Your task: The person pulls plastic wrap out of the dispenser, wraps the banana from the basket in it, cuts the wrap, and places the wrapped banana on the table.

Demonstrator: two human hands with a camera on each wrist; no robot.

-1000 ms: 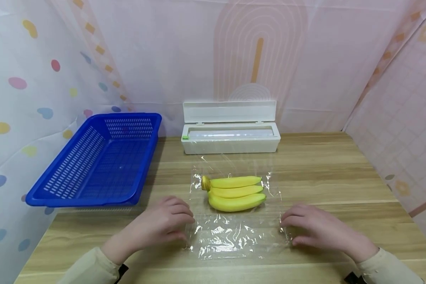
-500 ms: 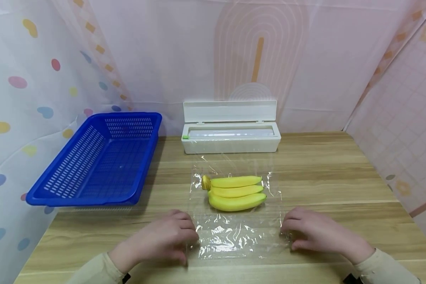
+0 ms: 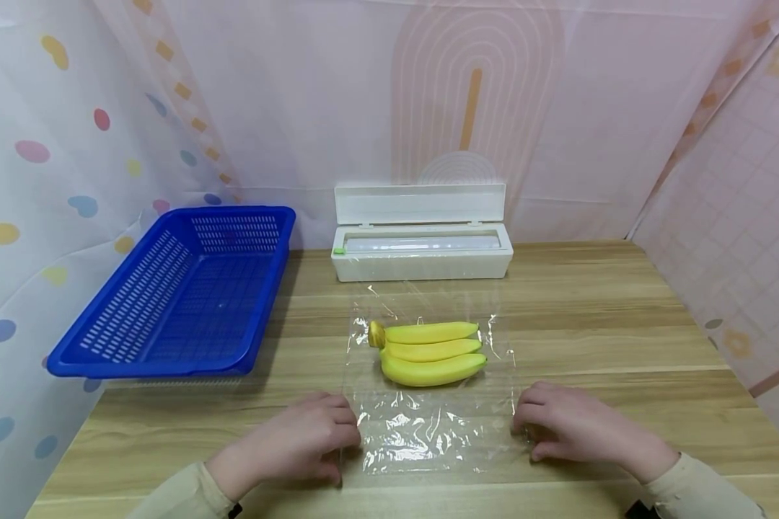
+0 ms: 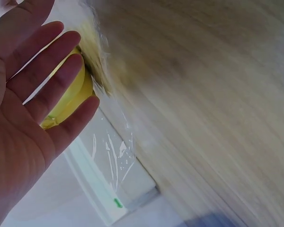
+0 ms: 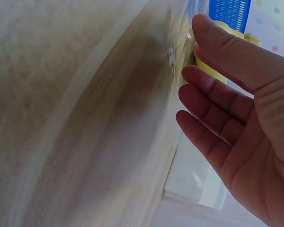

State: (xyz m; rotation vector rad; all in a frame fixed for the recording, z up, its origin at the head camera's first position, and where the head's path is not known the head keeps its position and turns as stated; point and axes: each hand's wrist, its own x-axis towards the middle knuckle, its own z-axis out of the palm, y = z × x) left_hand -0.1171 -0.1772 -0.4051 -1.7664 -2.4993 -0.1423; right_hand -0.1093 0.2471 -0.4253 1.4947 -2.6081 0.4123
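Observation:
A bunch of yellow bananas [image 3: 431, 352] lies on a sheet of clear cling film [image 3: 428, 411] spread over the wooden tabletop. The film runs back to a white cling film dispenser [image 3: 422, 268], whose lid is raised. At the film's left edge, near its front corner, is my left hand [image 3: 305, 441]. Its fingers look nearly straight and slightly spread in the left wrist view. My right hand [image 3: 574, 427] has its fingertips right at the film's right edge. In the right wrist view its fingers are loosely bent, with thumb and fingertips apart.
On the left stands a blue plastic basket [image 3: 260, 317] with slotted sides. Patterned cloth [image 3: 285, 108] hangs behind the table and along both sides. The wooden table [image 3: 597, 317] extends to the right of the film.
My left hand has come nearer to me along the film's left edge and slightly right. My right hand has come slightly nearer too. Bananas, film and dispenser look the same.

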